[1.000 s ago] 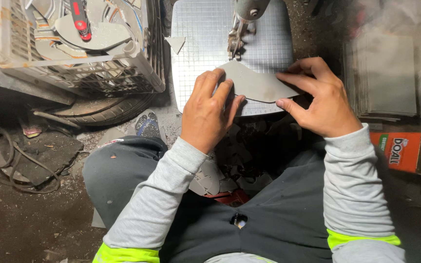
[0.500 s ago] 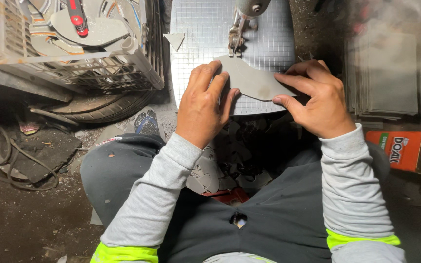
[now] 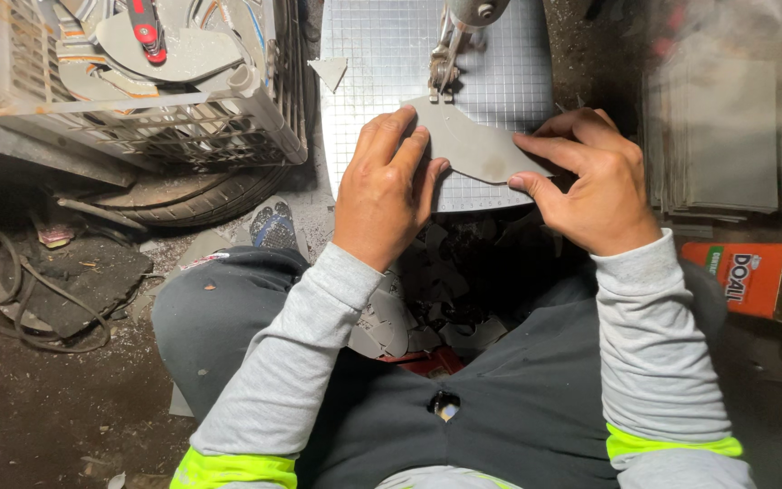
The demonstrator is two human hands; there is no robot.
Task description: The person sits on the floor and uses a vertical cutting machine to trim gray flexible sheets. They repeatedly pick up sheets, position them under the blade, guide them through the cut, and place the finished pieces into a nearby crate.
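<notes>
Nearest, scrap offcuts (image 3: pixel 391 321) lie in the lap. The left hand (image 3: pixel 384 186) presses flat, fingers together, on the grey sheet piece (image 3: pixel 477 145); the right hand (image 3: pixel 595 181) pinches its right end between thumb and fingers. The piece lies on the gridded saw table (image 3: pixel 382 54), long axis left to right, its narrow tip toward the blade guide (image 3: pixel 445 59). Compared with half a second ago, its right end sits slightly lower. A plastic crate (image 3: pixel 255 109) stands far left.

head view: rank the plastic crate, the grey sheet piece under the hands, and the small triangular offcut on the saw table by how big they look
1. plastic crate, clearly largest, though cut off by the frame
2. grey sheet piece, partly covered by the left hand and right hand
3. triangular offcut, smallest
</notes>
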